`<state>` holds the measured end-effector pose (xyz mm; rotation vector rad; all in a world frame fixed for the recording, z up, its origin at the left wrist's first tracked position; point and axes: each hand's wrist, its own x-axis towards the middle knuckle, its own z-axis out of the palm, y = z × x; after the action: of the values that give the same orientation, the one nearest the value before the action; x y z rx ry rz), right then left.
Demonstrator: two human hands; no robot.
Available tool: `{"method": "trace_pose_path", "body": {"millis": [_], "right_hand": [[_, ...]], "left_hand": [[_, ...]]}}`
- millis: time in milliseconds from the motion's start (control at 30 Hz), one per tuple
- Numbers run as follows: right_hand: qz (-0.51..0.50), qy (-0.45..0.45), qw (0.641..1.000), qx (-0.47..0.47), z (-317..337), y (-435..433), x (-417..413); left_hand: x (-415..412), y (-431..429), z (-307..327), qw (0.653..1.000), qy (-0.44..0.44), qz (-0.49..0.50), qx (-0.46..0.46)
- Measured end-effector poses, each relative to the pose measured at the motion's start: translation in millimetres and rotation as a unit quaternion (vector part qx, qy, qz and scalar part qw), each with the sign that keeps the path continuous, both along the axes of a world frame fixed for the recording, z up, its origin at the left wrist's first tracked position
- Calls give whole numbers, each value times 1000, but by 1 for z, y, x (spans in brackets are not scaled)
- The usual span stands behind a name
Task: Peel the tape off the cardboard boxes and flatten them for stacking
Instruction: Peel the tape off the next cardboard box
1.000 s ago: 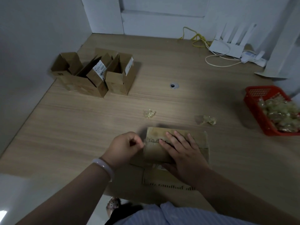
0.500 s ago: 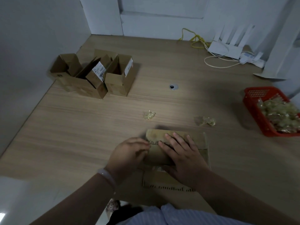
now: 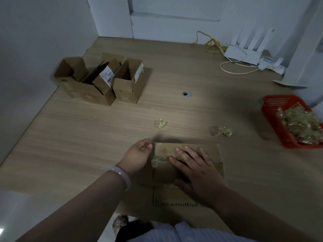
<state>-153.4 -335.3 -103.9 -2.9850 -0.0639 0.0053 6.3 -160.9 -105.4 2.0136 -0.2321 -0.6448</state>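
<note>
The flattened cardboard box (image 3: 188, 173) lies on the near part of the table (image 3: 87, 137), just in front of the person. A strip of tape (image 3: 158, 158) runs across it, bunched and crinkled at its left end. Half a second ago the left hand (image 3: 138, 154) sat against the box's left edge with its fingers on the tape; now it has drawn off to the left, fingers pinched together. Whether a tape end is in that pinch I cannot tell. That suggests the peel has only started, since most of the strip is still stuck down. The right hand (image 3: 195, 172) has stayed put, spread flat and pressing the box down, over the right stretch of the tape. The bunched tape end lies between the two hands, just right of the left grip.

Farther left stand the open boxes (image 3: 101, 81), not yet flattened; two tape wads (image 3: 160, 124) lie beyond, and a red basket (image 3: 274, 109) of wads sits at right.
</note>
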Motion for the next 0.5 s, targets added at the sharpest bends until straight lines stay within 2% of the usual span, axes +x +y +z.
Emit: {"method": "trace_pose_path", "body": {"millis": [67, 133, 267, 433, 500], "right_hand": [[1, -1, 1000, 0, 2, 0, -1], [3, 1, 1000, -2, 2, 0, -1], [5, 3, 1000, -2, 2, -1, -2], [5, 4, 1000, -4, 1, -1, 0], [4, 3, 1000, -5, 0, -1, 0]], "left_hand": [[3, -9, -6, 996, 85, -1, 15], [5, -14, -8, 994, 104, 33, -13], [9, -14, -5, 991, 94, 66, -68], [9, -16, 1, 985, 97, 106, -91], [10, -16, 3, 995, 21, 80, -56]]}}
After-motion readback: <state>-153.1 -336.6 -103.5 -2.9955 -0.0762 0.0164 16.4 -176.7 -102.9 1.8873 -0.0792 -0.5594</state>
